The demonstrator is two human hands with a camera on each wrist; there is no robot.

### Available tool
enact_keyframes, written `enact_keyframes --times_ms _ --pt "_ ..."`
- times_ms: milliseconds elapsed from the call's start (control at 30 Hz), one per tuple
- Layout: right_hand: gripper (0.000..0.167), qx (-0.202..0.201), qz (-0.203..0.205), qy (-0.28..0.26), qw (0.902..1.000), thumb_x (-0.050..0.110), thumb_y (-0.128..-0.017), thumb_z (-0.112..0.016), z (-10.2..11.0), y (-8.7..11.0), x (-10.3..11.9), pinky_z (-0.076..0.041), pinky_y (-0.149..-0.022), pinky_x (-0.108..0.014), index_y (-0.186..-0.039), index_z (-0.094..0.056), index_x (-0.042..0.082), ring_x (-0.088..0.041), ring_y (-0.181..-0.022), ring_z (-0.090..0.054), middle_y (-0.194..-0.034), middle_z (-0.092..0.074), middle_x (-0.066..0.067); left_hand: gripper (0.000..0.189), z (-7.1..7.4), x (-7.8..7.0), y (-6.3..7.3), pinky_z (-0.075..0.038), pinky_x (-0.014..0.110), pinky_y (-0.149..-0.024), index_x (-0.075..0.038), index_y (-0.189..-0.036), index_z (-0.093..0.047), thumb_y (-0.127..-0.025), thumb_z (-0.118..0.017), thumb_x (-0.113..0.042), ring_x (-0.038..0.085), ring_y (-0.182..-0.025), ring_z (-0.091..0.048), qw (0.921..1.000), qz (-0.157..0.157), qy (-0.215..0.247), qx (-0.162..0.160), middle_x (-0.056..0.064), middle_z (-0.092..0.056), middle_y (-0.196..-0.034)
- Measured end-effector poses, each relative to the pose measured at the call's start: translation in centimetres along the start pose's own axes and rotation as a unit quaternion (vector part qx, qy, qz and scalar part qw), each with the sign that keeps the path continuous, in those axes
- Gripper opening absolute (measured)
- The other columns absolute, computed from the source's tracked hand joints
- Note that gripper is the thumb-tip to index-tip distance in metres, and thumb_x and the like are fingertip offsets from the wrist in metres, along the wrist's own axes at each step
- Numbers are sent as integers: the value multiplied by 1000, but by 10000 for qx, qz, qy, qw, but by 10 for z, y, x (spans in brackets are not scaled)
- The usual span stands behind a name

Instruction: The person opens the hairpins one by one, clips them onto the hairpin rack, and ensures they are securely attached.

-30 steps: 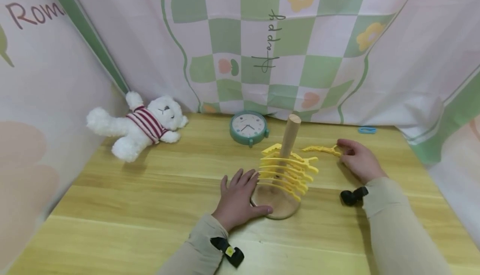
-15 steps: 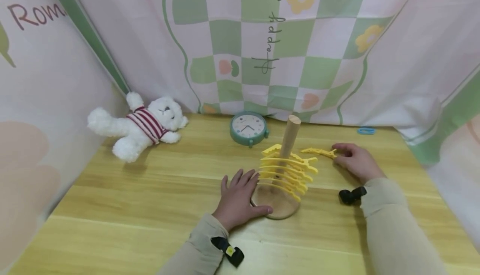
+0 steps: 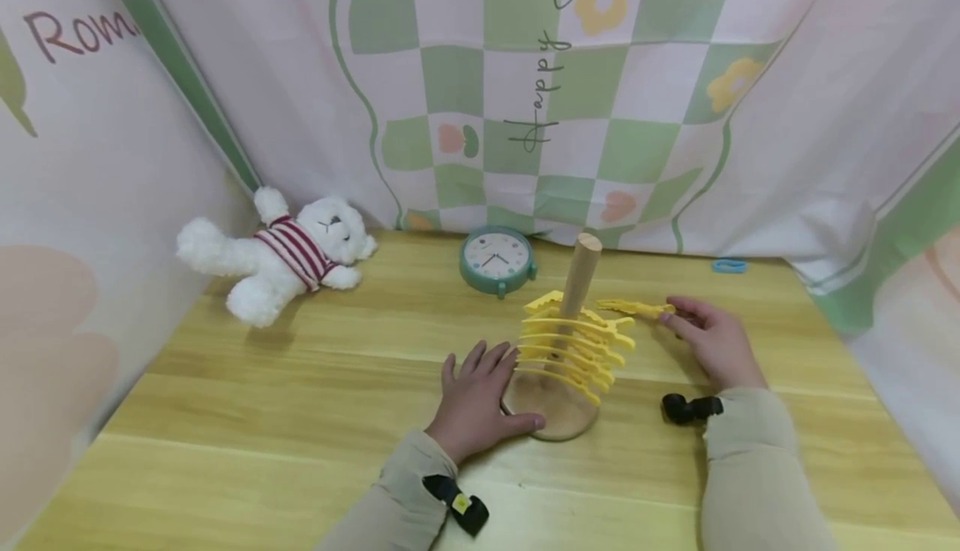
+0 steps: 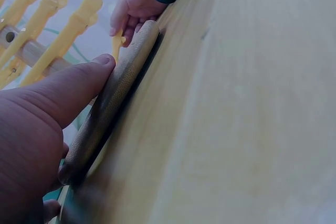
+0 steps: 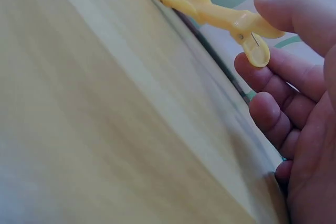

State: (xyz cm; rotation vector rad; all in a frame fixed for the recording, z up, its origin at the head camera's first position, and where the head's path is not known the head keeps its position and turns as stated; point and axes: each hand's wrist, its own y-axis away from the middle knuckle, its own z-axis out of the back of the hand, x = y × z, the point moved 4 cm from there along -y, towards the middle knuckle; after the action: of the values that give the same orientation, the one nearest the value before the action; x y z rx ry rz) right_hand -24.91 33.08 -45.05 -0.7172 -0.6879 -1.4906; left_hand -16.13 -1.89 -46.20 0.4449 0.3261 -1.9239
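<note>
A wooden stand with an upright post (image 3: 582,272) on a round base (image 3: 557,418) carries several yellow hair clips (image 3: 573,343) clipped one above another. My left hand (image 3: 476,409) rests at the base's left side with its fingers spread. In the left wrist view its thumb (image 4: 86,82) lies on the edge of the base. To the right of the stand, my right hand (image 3: 720,347) pinches another yellow alligator hair clip (image 5: 210,14) by its handle end, thumb above and fingers below. The clip's toothed end points left toward the post, and its jaws look closed.
Behind the stand lies a round green alarm clock (image 3: 495,261). A white teddy bear (image 3: 292,252) in a striped top lies at the back left. A small blue clip-like thing (image 3: 729,265) is at the back right. A patterned curtain (image 3: 510,109) closes off the table's far edge.
My right hand has shifted slightly left and nearer to me, bringing the hair clip closer to the post. My left hand stays on the base.
</note>
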Motion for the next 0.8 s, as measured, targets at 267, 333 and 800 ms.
enact_keyframes --times_ms 267,333,800 --pt "65 -785 -495 -717 9931 45 -92 -71 5 7 -5 -45 -74 -15 -141 -57 5 -4 -90 -56 -102 -63 13 98 -1 0 -1 -11 70 -113 -18 -157 -36 -82 -63 -75 33 -151 -22 10000 -7 4 -16 0 -33 -162" --pt "65 -908 -527 -1330 9855 37 -92 -74 7 8 -1 -45 -69 -14 -143 -54 3 -3 -87 -57 -98 -63 15 97 0 1 0 -11 70 -113 -18 -157 -37 -82 -63 -74 33 -150 -22 10000 0 14 -18 0 -33 -162" --pt "20 -1288 686 -3362 9304 0 -88 -74 27 26 56 -51 -78 -12 -108 -74 3 -6 -87 -62 -94 -71 6 97 0 2 -1 -8 69 -114 -20 -157 -35 -82 -63 -74 32 -151 -20 9999 47 43 83 -1 -31 -162"
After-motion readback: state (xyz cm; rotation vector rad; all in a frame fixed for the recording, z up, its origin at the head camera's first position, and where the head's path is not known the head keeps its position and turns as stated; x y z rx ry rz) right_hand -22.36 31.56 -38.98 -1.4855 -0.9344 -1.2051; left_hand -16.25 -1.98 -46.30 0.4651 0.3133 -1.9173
